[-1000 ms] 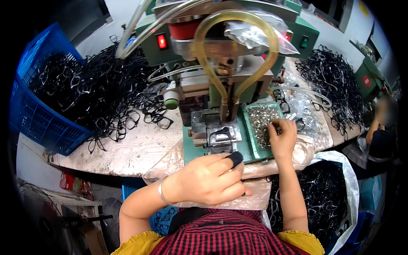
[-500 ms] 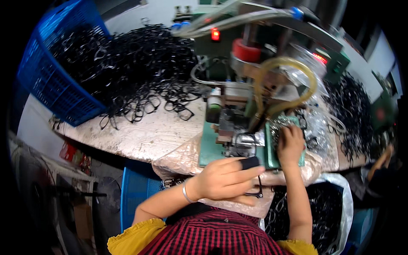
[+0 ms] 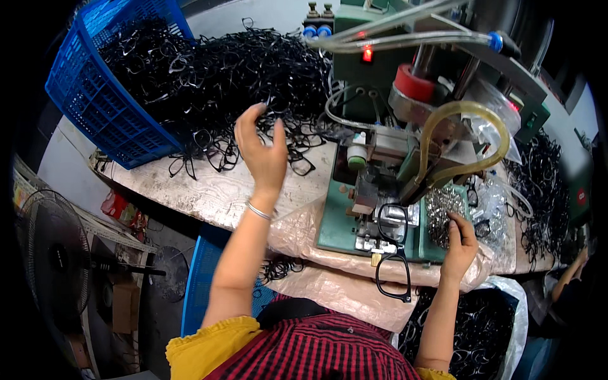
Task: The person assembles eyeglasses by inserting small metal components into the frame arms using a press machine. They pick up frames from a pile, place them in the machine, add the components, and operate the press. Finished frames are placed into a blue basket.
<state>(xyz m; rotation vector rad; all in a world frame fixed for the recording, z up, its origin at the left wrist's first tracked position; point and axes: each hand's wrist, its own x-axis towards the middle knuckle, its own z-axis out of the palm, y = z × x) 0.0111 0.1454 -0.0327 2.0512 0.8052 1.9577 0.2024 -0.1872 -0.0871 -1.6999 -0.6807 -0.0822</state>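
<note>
Left hand (image 3: 263, 152), fingers spread wide, reaches over the black eyeglass frames (image 3: 253, 69); right hand (image 3: 459, 244) fingers curl into small metal parts (image 3: 443, 209) at the machine's right edge

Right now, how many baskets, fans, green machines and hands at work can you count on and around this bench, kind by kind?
Blue basket: 1
Fan: 1
Green machine: 1
Person's hands: 2, left hand and right hand
Loose black eyeglass frames: too many to count; one frame on the machine
Total without the loose frames: 6
</note>
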